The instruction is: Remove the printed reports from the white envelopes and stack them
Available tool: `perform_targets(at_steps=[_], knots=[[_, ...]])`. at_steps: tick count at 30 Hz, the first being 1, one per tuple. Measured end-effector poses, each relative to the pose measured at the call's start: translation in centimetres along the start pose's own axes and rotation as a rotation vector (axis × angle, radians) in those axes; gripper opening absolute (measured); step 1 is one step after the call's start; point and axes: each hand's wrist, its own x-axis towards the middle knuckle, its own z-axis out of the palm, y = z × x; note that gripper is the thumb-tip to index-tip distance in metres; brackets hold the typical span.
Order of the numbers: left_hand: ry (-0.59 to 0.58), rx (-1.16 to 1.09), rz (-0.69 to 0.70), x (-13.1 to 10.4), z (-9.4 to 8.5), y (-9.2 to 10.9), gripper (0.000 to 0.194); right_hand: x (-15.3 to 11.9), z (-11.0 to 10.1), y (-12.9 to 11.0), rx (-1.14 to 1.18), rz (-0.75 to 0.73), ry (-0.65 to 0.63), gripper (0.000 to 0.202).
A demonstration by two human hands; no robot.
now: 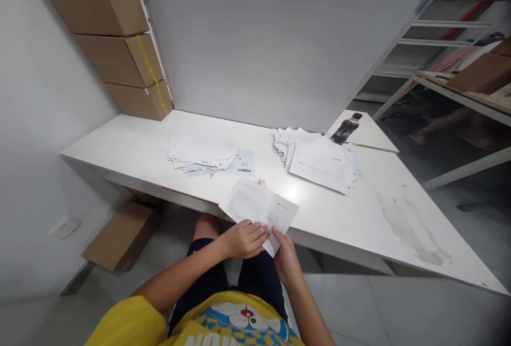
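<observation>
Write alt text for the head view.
The right hand holds a printed sheet at the edge of a white desk, the left hand touching it. Beyond are a left paper pile, a right paper pile, a bottle and a whiteboard.

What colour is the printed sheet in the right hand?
The printed sheet is white with dark text; the head view shows it.

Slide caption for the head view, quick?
Left hand and right hand hold a printed sheet over the edge of a white table, two paper piles and a whiteboard beyond.
</observation>
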Motion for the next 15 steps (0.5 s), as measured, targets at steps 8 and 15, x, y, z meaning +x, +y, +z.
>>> perform_targets(at_steps=[8, 15], knots=[[-0.027, 0.024, -0.565, -1.0, -2.8, -13.4, 0.040, 0.1, -4.1, 0.1, -0.171, 0.076, 0.043, 0.041], [-0.165, 0.037, -0.917, -4.5, -3.9, -25.0, 0.056, -0.8, -4.7, 0.5, -0.336, 0.036, -0.043, 0.046]])
